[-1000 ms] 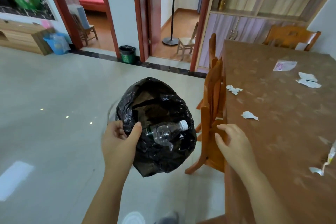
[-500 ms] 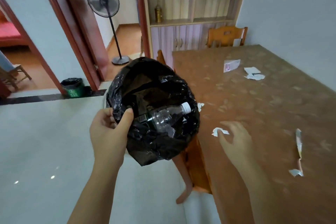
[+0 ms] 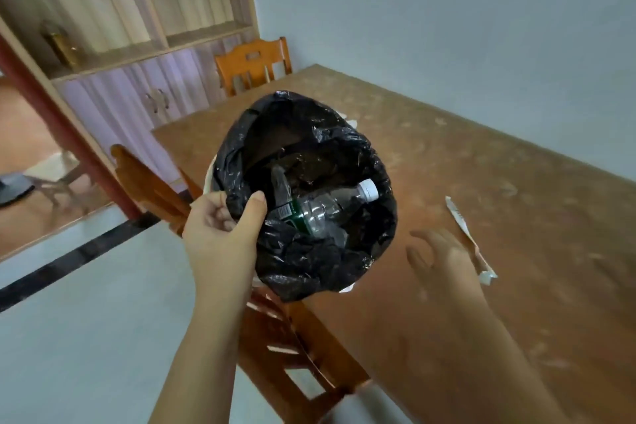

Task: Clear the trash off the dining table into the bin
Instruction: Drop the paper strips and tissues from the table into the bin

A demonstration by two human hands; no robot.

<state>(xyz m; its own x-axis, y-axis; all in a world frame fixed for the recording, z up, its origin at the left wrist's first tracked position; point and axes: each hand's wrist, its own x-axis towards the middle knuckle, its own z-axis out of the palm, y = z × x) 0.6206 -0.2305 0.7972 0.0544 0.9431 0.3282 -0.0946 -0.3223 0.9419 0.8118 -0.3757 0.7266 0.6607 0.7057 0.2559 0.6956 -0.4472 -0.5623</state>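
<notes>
My left hand grips the rim of a bin lined with a black bag and holds it up over the near edge of the brown dining table. A clear plastic bottle with a white cap lies inside the bag. My right hand hovers blurred just above the table with its fingers spread, holding nothing. A long torn white wrapper lies on the table right beside that hand. White paper scraps peek out from behind the bin at its top right and lower edge.
Wooden chairs stand tucked at the table's left side and near side, another chair at the far end. A shelf cabinet fills the back left. The wall runs along the table's right side.
The view has swung right and the bin now sits over the table. My right hand has moved right from the small paper scrap toward the long wrapper.
</notes>
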